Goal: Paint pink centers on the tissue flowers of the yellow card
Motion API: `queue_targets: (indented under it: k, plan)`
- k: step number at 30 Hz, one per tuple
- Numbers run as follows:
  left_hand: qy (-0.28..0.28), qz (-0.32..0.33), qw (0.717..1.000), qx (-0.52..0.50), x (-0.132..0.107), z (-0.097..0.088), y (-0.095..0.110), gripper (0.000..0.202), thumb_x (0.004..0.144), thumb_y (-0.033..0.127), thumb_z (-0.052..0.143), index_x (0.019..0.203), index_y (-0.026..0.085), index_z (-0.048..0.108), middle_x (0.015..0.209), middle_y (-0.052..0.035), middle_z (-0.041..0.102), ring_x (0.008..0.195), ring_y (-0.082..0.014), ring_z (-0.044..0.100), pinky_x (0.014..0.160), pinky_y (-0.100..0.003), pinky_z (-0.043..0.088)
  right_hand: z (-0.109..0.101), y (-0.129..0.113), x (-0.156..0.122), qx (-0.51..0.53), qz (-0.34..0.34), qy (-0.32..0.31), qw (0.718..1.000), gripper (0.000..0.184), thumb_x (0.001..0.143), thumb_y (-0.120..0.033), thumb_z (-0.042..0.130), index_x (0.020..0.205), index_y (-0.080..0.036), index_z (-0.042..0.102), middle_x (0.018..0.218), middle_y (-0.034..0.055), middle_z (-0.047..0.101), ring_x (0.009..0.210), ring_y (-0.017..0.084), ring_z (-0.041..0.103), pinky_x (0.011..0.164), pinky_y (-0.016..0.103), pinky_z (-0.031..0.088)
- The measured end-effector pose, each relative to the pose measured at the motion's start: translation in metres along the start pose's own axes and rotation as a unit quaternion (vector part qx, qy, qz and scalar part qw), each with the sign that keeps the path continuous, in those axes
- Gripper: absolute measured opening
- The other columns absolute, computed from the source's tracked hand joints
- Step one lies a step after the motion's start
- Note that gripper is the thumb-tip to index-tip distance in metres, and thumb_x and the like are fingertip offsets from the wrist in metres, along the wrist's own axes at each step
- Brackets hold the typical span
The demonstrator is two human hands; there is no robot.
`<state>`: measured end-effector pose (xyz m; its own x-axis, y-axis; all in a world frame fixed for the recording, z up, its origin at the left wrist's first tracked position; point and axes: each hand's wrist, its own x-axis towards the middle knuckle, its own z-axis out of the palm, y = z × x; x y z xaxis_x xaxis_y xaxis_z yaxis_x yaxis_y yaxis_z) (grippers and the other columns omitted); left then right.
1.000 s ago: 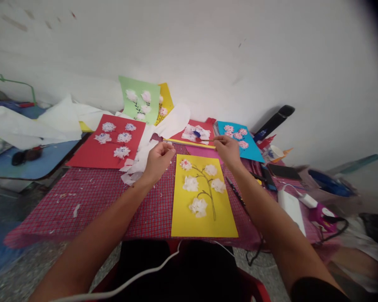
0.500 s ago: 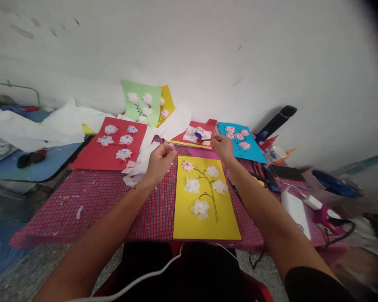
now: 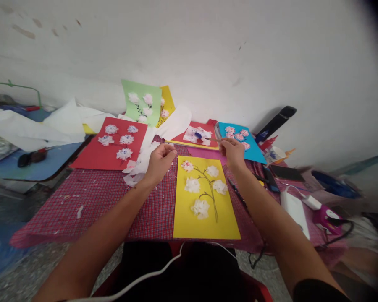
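Observation:
My right hand (image 3: 232, 152) grips a thin paintbrush (image 3: 211, 139). The brush points left, its tip at a dark blue paint patch (image 3: 198, 135) on a crumpled white tissue (image 3: 189, 133). My left hand (image 3: 160, 161) hovers over the table, left of the yellow sheet's top corner, thumb and fingertips pinched together; whatever may be between them is hidden. Between my forearms lies the yellow sheet (image 3: 189, 226), with a drawn branch (image 3: 213, 197) and several white tissue flowers (image 3: 200, 208). The upper left flower (image 3: 187, 166) has pink-red marks.
Flower pictures surround the work: a red sheet (image 3: 91, 155) at left, a green one (image 3: 135, 90) behind, a blue one (image 3: 255, 153) at right. Loose white tissue (image 3: 145, 159) lies by my left hand. A black pen (image 3: 236, 191), a phone (image 3: 286, 172) and a white power bank (image 3: 294, 212) lie at right.
My right hand has shifted right and slightly toward me, with more of the brush now showing. My left hand and the yellow sheet have stayed in place.

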<state>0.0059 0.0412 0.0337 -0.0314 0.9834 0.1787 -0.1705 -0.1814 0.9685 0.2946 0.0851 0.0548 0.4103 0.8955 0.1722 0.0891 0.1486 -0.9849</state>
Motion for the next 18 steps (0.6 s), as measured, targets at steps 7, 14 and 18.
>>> queue_targets:
  k: [7,14,18]
  plan:
    - [-0.008,0.010,1.000,0.008,-0.002,0.002,0.000,0.015,0.085,0.032,0.074,0.089,0.022,0.064,0.060,0.0074,0.050,0.046,-0.0078,0.042,0.044,-0.023,0.032,-0.012,-0.010,-0.071,0.003,0.050,-0.075,0.996,0.029,0.067,-0.038,0.077,0.088,-0.019,0.073,0.066,-0.0007,0.066,0.051,0.012,0.054,0.046,0.026,0.040]
    - [-0.006,0.008,1.000,0.008,-0.001,0.001,0.000,0.015,0.085,0.032,0.073,0.090,0.022,0.064,0.061,0.0078,0.051,0.045,-0.0079,0.043,0.043,-0.023,0.032,0.001,-0.004,-0.097,-0.027,0.070,-0.117,0.990,0.029,0.068,-0.039,0.076,0.088,-0.018,0.075,0.070,0.0010,0.069,0.054,0.013,0.057,0.048,0.026,0.039]
    - [-0.004,0.005,1.000,0.008,-0.002,0.001,0.001,0.015,0.085,0.033,0.073,0.090,0.022,0.064,0.061,0.0078,0.050,0.046,-0.0081,0.043,0.043,-0.023,0.032,0.004,-0.003,-0.097,-0.048,0.063,-0.118,0.990,0.030,0.069,-0.041,0.073,0.089,-0.018,0.074,0.069,0.0009,0.068,0.054,0.013,0.057,0.048,0.026,0.039]
